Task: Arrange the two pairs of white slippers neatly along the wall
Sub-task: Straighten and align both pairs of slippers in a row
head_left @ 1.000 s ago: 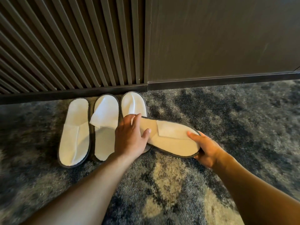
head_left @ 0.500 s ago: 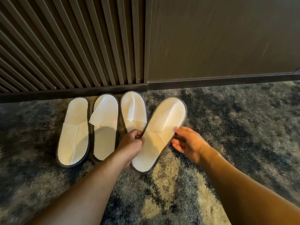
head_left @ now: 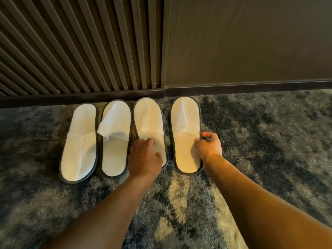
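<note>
Several white slippers with dark trim lie side by side on the carpet, toes toward the wall. The leftmost slipper (head_left: 79, 141) and the second slipper (head_left: 115, 137) touch each other; the second one's upper flap is folded back. My left hand (head_left: 144, 157) rests flat, fingers spread, on the heel half of the third slipper (head_left: 148, 119). The fourth slipper (head_left: 185, 133) lies a small gap to the right. My right hand (head_left: 208, 147) pinches its right rim near the middle.
A dark baseboard (head_left: 233, 88) runs along the wall just beyond the toes. Vertical dark slats (head_left: 80, 51) cover the left wall, a flat dark panel (head_left: 242, 42) the right. Mottled grey-blue carpet (head_left: 269, 141) stretches to the right and toward me.
The fourth slipper swung from lying across and tilted to lying straight beside the third, toe at the wall. My left hand left it and landed on the third slipper; my right hand took its right rim.
</note>
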